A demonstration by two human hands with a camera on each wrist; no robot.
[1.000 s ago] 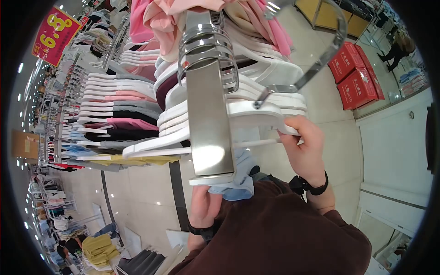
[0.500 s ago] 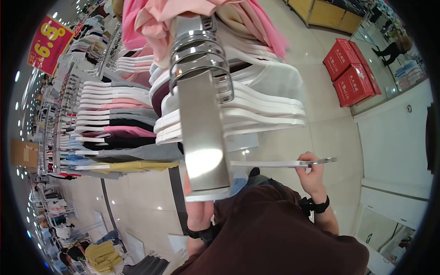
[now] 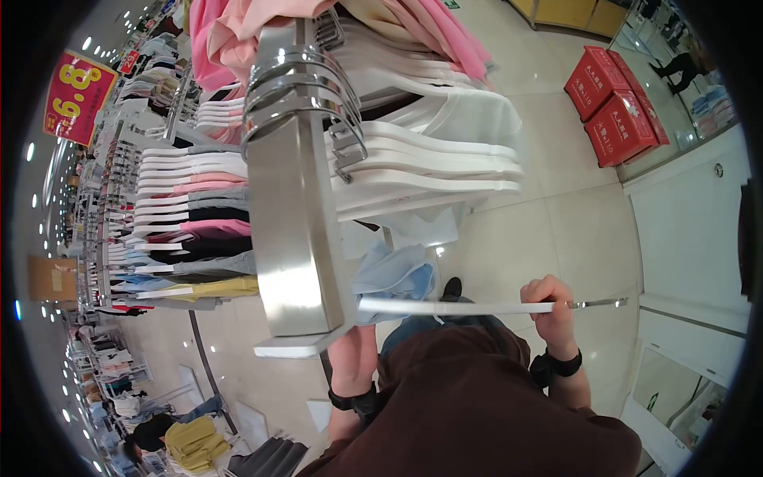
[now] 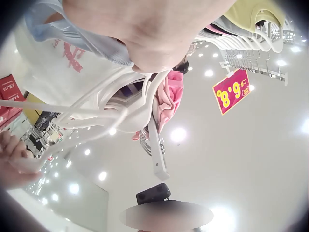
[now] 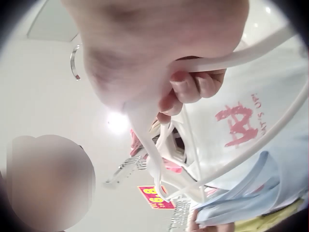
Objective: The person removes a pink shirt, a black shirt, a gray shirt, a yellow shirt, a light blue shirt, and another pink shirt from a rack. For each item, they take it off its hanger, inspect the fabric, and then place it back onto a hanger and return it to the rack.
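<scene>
My right hand (image 3: 551, 314) grips a bare white hanger (image 3: 469, 308), its metal hook (image 3: 600, 303) pointing right. In the right wrist view the fingers (image 5: 190, 89) curl round the hanger's frame. The hanger lies level in front of the brown top, its far end overlapping a light blue garment (image 3: 393, 274). My left hand (image 3: 355, 354) holds this garment, partly hidden behind the end of the rack's rail. From the left wrist, the hand (image 4: 140, 29) is close above the blue cloth (image 4: 91, 43). A white shirt with a red print (image 5: 236, 125) hangs just beyond.
The metal rail (image 3: 294, 238) juts toward me, with white hangers (image 3: 429, 171) on it and pink clothes (image 3: 254, 36) on top. Another rack of clothes (image 3: 199, 211) stands left. Red boxes (image 3: 624, 127) sit on the floor at right, near a white cabinet (image 3: 691, 207).
The white hanger has come off the rail area, down and to the right in my right hand, its hook turned rightward. The blue garment shows more fully now beside the rail.
</scene>
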